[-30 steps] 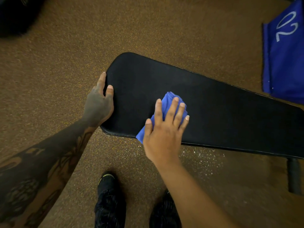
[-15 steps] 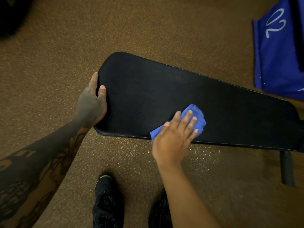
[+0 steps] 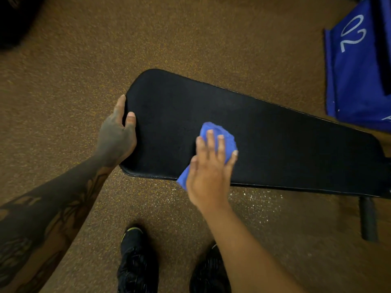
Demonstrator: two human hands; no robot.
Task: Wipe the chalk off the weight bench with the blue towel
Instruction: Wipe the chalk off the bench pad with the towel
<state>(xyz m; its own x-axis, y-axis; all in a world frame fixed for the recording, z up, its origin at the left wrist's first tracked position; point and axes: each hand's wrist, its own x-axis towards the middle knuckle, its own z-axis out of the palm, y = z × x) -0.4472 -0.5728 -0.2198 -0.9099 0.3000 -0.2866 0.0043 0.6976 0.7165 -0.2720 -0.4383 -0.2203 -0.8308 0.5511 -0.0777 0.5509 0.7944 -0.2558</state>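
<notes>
Your right hand (image 3: 208, 174), fingers nearly straight, presses the crumpled blue cloth towel (image 3: 220, 134) onto the long black padded weight bench (image 3: 285, 144) near its front edge while your left hand (image 3: 116, 138) grips its rounded end; no chalk shows on its surface, so wiping looks nearly done.

Towel (image 3: 228, 136) on bench (image 3: 292, 142), nr L end

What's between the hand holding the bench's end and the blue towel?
Nothing, just bare black bench between the left hand and the blue towel, seen in the head view.
</notes>
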